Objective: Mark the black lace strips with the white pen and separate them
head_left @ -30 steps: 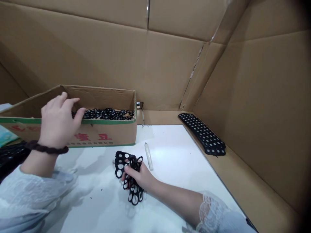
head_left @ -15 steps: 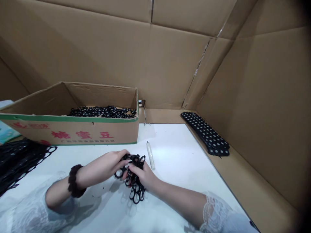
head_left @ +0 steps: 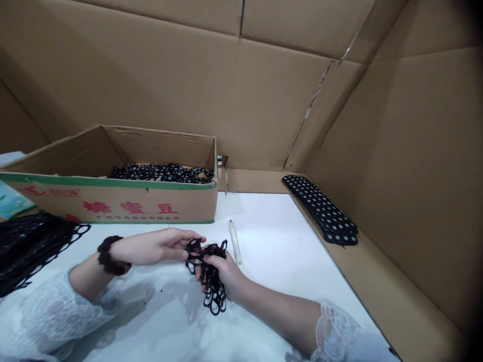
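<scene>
In the head view, a bunch of black mesh strips with round holes is gathered over the white table. My right hand is closed around it, thumb on top, and looped ends hang below the fingers. At the upper left side of the bunch, my left hand has its thumb and fingers closed on one of the loops. The fingertips are partly hidden behind the black material. A thin whitish pen-like tool with a dark tip lies just beyond my right hand.
Behind stands an open cardboard box with black ring pieces inside. A black perforated pile lies at the left. Flat black perforated strips rest at the right, by the cardboard wall.
My left hand has drawn slightly back to the left and its fingers have straightened, with a loop spread at their tips. My right hand still grips the bunch. The view has shifted slightly.
</scene>
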Demonstrator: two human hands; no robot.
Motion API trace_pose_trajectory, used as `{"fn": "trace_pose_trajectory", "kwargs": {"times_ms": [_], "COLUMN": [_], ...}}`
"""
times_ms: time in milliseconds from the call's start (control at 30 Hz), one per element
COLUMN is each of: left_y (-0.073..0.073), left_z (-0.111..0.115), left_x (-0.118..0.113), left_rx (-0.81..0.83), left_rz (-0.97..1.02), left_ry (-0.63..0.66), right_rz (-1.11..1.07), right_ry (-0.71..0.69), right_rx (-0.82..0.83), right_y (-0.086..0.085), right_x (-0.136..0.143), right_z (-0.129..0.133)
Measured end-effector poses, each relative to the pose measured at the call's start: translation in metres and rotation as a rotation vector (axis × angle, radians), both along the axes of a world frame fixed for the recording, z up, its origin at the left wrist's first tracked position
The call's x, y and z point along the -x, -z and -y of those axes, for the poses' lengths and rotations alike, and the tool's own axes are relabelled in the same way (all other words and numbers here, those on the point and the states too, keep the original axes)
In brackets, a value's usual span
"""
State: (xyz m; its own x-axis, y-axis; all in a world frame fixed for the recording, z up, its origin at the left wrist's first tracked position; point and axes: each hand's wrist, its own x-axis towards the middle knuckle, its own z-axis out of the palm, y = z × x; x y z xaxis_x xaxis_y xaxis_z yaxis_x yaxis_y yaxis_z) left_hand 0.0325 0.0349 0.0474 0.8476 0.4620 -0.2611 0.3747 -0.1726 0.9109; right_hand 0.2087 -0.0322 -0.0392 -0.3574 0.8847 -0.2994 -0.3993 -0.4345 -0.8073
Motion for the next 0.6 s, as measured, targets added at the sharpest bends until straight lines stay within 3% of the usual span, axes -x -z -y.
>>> {"fn": "trace_pose_trajectory", "kwargs": {"times_ms": [133,300,367,400,467,533,600], "left_y": [0.000,-0.006,-0.013,-0.017,-0.022,-0.022,-0.016], "left_z": [-0.007,-0.020,-0.025,-0.027,-0.025,-0.018,-0.006], "left_x": [0.006,0.021,0.033,0.039,0.046,0.042,0.027], "left_rx": [-0.085,-0.445,-0.699,-0.843,-1.011,-1.021,-0.971], "left_rz": [-0.030,-0.185,-0.261,-0.293,-0.347,-0.351,-0.328], "left_ry": [-0.094,-0.129,-0.301,-0.445,-0.656,-0.645,-0.507], "right_rz": [-0.024,0.011,0.025,0.030,0.042,0.058,0.082], "right_ry": [0.039,0.020,0.038,0.051,0.076,0.076,0.066], "right_rx": [0.063,0.034,0.060,0.075,0.087,0.070,0.047], "right_y": [-0.005,-0.007,-0.005,-0.004,-0.002,0.000,0.001], "right_x": [-0.001,0.000,-0.001,-0.001,-0.001,-0.001,-0.001], "right_z": [-0.003,-0.005,-0.005,-0.004,-0.004,-0.003,-0.002]}}
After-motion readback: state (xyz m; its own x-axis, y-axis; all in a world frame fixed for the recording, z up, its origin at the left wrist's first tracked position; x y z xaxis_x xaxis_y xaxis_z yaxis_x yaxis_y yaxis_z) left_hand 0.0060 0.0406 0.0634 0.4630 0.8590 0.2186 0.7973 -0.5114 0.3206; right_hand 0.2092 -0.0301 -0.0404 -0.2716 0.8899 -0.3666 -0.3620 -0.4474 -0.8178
